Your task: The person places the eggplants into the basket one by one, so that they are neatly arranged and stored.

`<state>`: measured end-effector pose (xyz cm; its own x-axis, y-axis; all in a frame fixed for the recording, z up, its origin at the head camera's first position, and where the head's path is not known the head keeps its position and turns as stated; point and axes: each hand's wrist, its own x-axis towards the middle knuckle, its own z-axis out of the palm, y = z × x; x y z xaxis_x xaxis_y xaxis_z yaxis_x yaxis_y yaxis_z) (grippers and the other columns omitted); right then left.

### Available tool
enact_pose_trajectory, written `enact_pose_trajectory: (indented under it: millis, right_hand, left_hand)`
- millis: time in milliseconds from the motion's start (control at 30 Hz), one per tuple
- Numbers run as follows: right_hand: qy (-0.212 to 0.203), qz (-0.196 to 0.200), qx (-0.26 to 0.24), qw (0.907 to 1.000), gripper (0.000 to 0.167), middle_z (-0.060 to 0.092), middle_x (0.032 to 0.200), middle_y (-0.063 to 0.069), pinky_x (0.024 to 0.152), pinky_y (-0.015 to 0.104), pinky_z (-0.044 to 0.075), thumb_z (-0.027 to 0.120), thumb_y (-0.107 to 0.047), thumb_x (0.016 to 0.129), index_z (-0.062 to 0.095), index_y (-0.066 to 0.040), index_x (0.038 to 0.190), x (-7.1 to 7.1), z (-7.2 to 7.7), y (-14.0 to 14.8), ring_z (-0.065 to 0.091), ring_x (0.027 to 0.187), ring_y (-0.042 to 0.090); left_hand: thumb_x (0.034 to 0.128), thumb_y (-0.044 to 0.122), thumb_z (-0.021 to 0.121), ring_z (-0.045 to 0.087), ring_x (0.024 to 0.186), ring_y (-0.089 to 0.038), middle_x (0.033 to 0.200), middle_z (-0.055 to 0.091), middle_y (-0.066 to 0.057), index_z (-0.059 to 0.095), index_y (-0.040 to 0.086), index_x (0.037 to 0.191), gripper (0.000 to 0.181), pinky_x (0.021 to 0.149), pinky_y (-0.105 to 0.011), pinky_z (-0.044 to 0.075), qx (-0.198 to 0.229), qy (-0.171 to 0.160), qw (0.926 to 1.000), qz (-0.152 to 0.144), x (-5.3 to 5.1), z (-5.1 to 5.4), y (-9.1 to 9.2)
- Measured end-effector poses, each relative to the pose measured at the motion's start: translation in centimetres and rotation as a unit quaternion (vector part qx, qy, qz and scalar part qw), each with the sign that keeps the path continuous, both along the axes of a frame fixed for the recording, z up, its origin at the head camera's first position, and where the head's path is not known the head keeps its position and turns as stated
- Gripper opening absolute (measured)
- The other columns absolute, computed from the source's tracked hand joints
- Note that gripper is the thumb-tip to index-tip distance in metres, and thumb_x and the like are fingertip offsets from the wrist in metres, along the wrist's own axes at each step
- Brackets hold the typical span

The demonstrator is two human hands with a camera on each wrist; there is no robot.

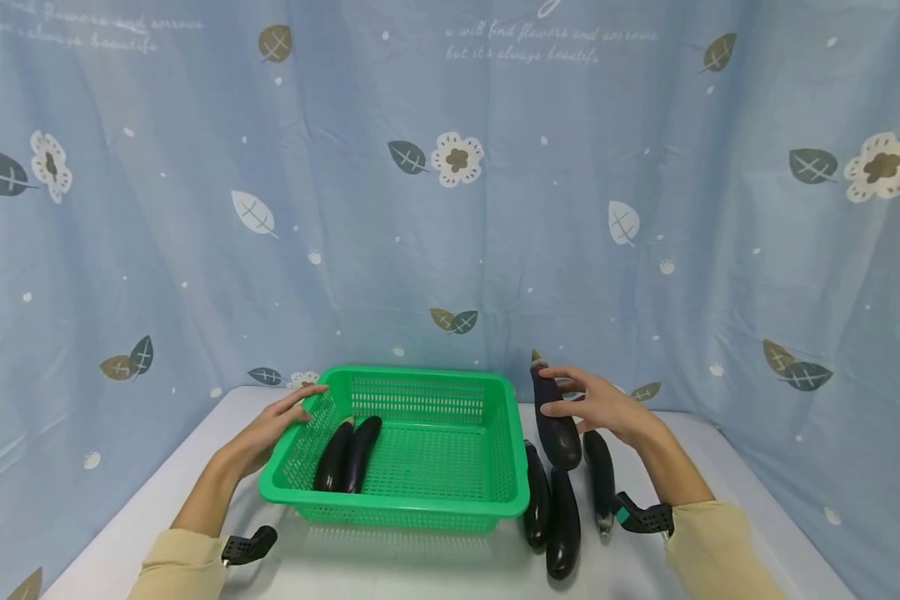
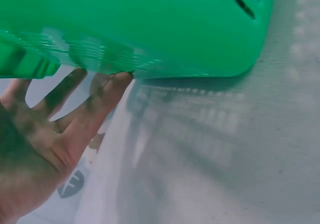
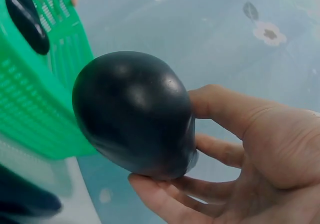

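Observation:
My right hand [image 1: 596, 406] holds an eggplant [image 1: 553, 421] up beside the basket's right end, thumb and fingers around its dark body. In the right wrist view the rounded bottom of that eggplant [image 3: 132, 114] faces the camera. My left hand [image 1: 266, 429] rests at the left rim of the green plastic basket [image 1: 412, 506]. Its fingers [image 2: 100, 104] look spread and fairly straight against the basket side in the left wrist view, and their tips are partly hidden there. Two eggplants lie side by side in the basket's left part, a left one [image 1: 333, 458] and a right one [image 1: 362, 454].
On the white table [image 1: 390, 567], right of the basket, lie three more eggplants: one [image 1: 537, 500] against the basket, one [image 1: 563, 529] nearer the front, and another [image 1: 600, 471] under my right hand. A blue patterned curtain [image 1: 450, 250] hangs behind.

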<state>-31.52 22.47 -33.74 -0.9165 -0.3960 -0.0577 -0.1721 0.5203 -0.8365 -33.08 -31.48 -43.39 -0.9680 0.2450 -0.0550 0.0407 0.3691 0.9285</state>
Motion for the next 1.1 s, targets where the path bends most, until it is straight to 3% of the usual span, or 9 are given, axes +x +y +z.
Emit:
enact_pose_trajectory:
  millis: [67, 200, 300, 433, 600, 700, 767, 967, 1100]
  right_hand:
    - [0.000, 0.002, -0.006, 1.0000, 0.070, 0.033, 0.153, 0.024, 0.086, 0.048, 0.057, 0.071, -0.037, 0.090, 0.038, -0.021, 0.150, 0.0, 0.3, -0.7, 0.046, 0.133, 0.043]
    - [0.003, 0.011, -0.007, 0.9999, 0.070, 0.034, 0.153, 0.024, 0.084, 0.046, 0.058, 0.072, -0.036, 0.090, 0.039, -0.021, 0.150, -0.2, 0.8, -2.1, 0.049, 0.131, 0.042]
    - [0.006, 0.022, -0.007, 0.9997, 0.070, 0.034, 0.153, 0.025, 0.084, 0.045, 0.058, 0.071, -0.036, 0.090, 0.039, -0.019, 0.150, -0.4, 1.0, -3.1, 0.050, 0.130, 0.041]
    - [-0.002, 0.029, -0.021, 0.9994, 0.069, 0.036, 0.151, 0.024, 0.083, 0.045, 0.059, 0.071, -0.035, 0.090, 0.040, -0.021, 0.149, -0.8, 1.1, -4.5, 0.053, 0.127, 0.039]
    - [-0.022, 0.026, -0.036, 0.9988, 0.066, 0.039, 0.150, 0.021, 0.081, 0.044, 0.059, 0.073, -0.033, 0.089, 0.043, -0.024, 0.147, -1.1, 0.9, -6.3, 0.056, 0.124, 0.036]
    - [-0.034, 0.027, -0.048, 0.9979, 0.066, 0.039, 0.149, 0.021, 0.080, 0.045, 0.059, 0.073, -0.031, 0.089, 0.044, -0.022, 0.147, -1.3, 0.7, -7.7, 0.057, 0.122, 0.036]
    - [-0.039, 0.032, -0.050, 0.9975, 0.066, 0.039, 0.148, 0.021, 0.080, 0.045, 0.059, 0.074, -0.030, 0.088, 0.044, -0.021, 0.147, -1.5, 0.6, -8.6, 0.058, 0.121, 0.034]
    - [-0.055, 0.038, -0.057, 0.9962, 0.066, 0.042, 0.147, 0.019, 0.078, 0.045, 0.060, 0.074, -0.028, 0.088, 0.045, -0.022, 0.146, -1.9, 0.4, -10.9, 0.061, 0.117, 0.032]
    - [-0.064, 0.030, -0.063, 0.9955, 0.066, 0.044, 0.146, 0.018, 0.079, 0.045, 0.060, 0.075, -0.027, 0.087, 0.045, -0.022, 0.146, -2.3, 0.4, -12.0, 0.062, 0.116, 0.031]
  left_hand:
    - [0.1010, 0.026, 0.049, -0.007, 0.150, -0.049, 0.167, -0.011, -0.002, 0.029, 0.039, 0.154, 0.058, 0.106, -0.081, 0.009, 0.000, -0.013, 0.9998, -0.012, -0.1, 0.2, -0.2]
    - [0.1013, 0.030, 0.051, 0.056, 0.093, -0.039, 0.167, -0.008, -0.003, 0.031, 0.042, 0.152, 0.056, 0.073, -0.055, 0.049, -0.009, -0.023, 0.9995, -0.019, -0.3, 0.5, -0.5]
    - [0.1011, 0.032, 0.053, 0.024, 0.046, -0.020, 0.167, -0.004, -0.004, 0.032, 0.041, 0.151, 0.055, 0.038, -0.035, 0.028, -0.010, -0.020, 0.9995, -0.022, -0.4, 0.6, -0.7]
    - [0.1008, 0.032, 0.054, 0.024, 0.040, -0.009, 0.167, -0.005, -0.004, 0.032, 0.040, 0.152, 0.056, 0.039, -0.022, 0.033, -0.006, -0.022, 0.9995, -0.023, -0.5, 0.6, -0.8]
    - [0.0991, 0.033, 0.056, 0.058, 0.089, -0.036, 0.167, -0.006, 0.000, 0.033, 0.041, 0.151, 0.058, 0.042, -0.037, 0.022, -0.007, -0.027, 0.9996, -0.012, -0.5, 0.6, -0.7]
    - [0.0989, 0.034, 0.056, 0.020, 0.146, -0.048, 0.167, -0.009, 0.002, 0.031, 0.041, 0.152, 0.059, 0.070, -0.054, 0.047, -0.001, -0.035, 0.9993, -0.016, -0.4, 0.7, -0.7]
    - [0.0993, 0.036, 0.055, -0.004, 0.150, -0.047, 0.167, -0.011, 0.003, 0.029, 0.041, 0.153, 0.060, 0.092, -0.065, 0.040, -0.001, -0.039, 0.9991, -0.020, -0.3, 0.7, -0.8]
    - [0.0994, 0.035, 0.055, 0.020, 0.145, -0.051, 0.166, -0.009, 0.006, 0.028, 0.041, 0.153, 0.061, 0.083, -0.052, 0.046, 0.018, -0.047, 0.9986, -0.016, -0.4, 0.5, -0.9]
    - [0.0997, 0.032, 0.055, -0.002, 0.151, -0.047, 0.166, -0.013, 0.004, 0.026, 0.039, 0.155, 0.063, 0.108, -0.067, 0.034, 0.039, -0.048, 0.9977, -0.026, -0.3, 0.4, -0.8]
